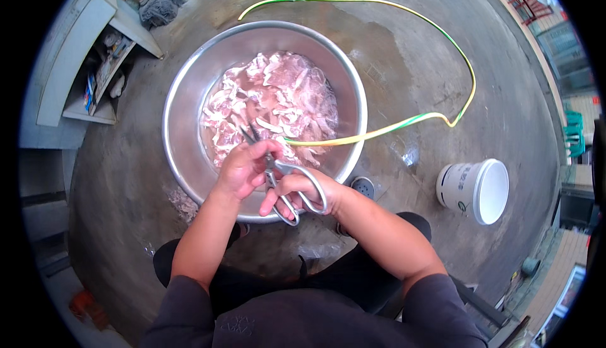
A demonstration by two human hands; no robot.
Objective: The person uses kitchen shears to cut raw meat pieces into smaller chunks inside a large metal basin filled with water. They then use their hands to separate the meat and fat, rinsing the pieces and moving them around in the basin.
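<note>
Before me stands a large round metal basin (189, 78) with many pieces of raw meat (293, 82) lying in water. My right hand (307, 189) has its fingers in the looped handles of a pair of metal kitchen shears (303, 177). Their blades are parted and point away from me over the basin. Close to the pivot, my left hand (244, 170) is at the shears, its thumb and fingertips by the base of the blades. Whether it grips them or something small there, I cannot tell.
A yellow-green hose (407, 123) crosses the basin's right rim, its end among the meat. To the right, a white plastic bucket (461, 189) lies on its side. A cabinet (90, 59) with open shelves and a mop head (161, 4) are at the left. The concrete floor (416, 82) has wet patches.
</note>
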